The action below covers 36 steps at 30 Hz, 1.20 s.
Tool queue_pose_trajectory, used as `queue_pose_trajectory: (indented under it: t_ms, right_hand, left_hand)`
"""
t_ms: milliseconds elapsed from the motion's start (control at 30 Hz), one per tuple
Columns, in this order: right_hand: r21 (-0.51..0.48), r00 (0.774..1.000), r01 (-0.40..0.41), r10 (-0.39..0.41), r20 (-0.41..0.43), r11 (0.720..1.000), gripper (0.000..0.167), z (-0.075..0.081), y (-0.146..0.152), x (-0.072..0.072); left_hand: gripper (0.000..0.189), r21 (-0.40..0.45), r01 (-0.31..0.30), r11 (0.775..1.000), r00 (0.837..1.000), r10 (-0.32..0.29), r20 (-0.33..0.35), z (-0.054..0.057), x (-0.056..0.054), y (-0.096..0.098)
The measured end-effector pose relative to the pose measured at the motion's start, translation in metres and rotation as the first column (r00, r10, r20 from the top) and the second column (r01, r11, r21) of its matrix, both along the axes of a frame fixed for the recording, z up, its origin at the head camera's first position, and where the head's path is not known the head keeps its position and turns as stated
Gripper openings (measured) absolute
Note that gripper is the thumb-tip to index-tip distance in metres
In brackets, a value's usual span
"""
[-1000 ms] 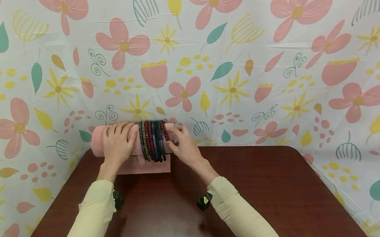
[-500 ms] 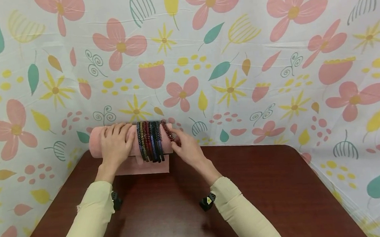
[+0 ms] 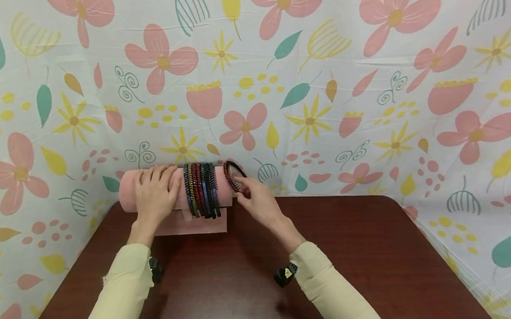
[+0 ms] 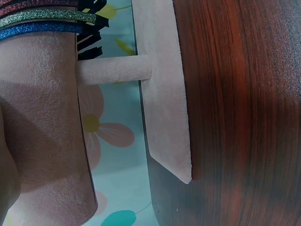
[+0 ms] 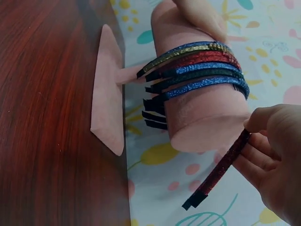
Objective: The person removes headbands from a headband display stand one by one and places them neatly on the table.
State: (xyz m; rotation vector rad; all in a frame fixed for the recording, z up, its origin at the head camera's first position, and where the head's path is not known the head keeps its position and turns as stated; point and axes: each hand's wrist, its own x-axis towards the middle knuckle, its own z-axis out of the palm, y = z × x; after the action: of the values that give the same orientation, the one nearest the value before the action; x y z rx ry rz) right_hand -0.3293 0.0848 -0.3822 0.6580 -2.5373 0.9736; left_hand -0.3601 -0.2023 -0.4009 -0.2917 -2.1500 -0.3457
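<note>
A pink padded headband stand has a thick horizontal roll on a post and a flat base. Several glittery headbands in blue, gold, red and green sit around the roll. My left hand rests over the roll's left part, fingers over the top. My right hand pinches a dark red glittery headband between thumb and fingers, just off the roll's right end. In the right wrist view one black-tipped end of it points down and away. The left wrist view shows only an edge of the left hand.
The stand is at the back left of a dark reddish-brown table. Right behind it hangs a white cloth with flowers and leaves. The table's rounded back corner lies to the right.
The right hand has drawn the red headband rightward off the roll's end, away from the other headbands. The left hand has stayed on the roll.
</note>
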Motion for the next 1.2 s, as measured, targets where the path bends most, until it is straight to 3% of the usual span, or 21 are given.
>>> queue_pose_trajectory:
  t_ms: [300, 533, 767, 1200]
  right_hand:
    - [-0.062, 0.999, 0.033, -0.035, -0.032, 0.998, 0.033, -0.004, 0.011, 0.004]
    - [-0.103, 0.997, 0.077, -0.075, 0.022, 0.992, 0.029, -0.015, 0.019, 0.005]
    - [-0.078, 0.991, 0.103, -0.096, 0.095, 0.992, 0.029, -0.039, 0.026, 0.005]
    - [-0.070, 0.981, 0.175, -0.168, 0.101, 0.982, 0.030, -0.086, 0.026, 0.007]
  left_hand:
    - [0.042, 0.005, -0.005, 1.000, 1.000, 0.005, -0.011, 0.001, 0.000, 0.000]
    - [0.042, 0.011, 0.000, 1.000, 1.000, 0.000, -0.021, -0.001, -0.001, -0.001]
    - [0.042, 0.012, 0.002, 1.000, 1.000, -0.001, -0.017, -0.001, -0.001, -0.001]
    - [0.043, 0.009, -0.005, 1.000, 1.000, 0.005, -0.009, -0.001, 0.000, -0.001]
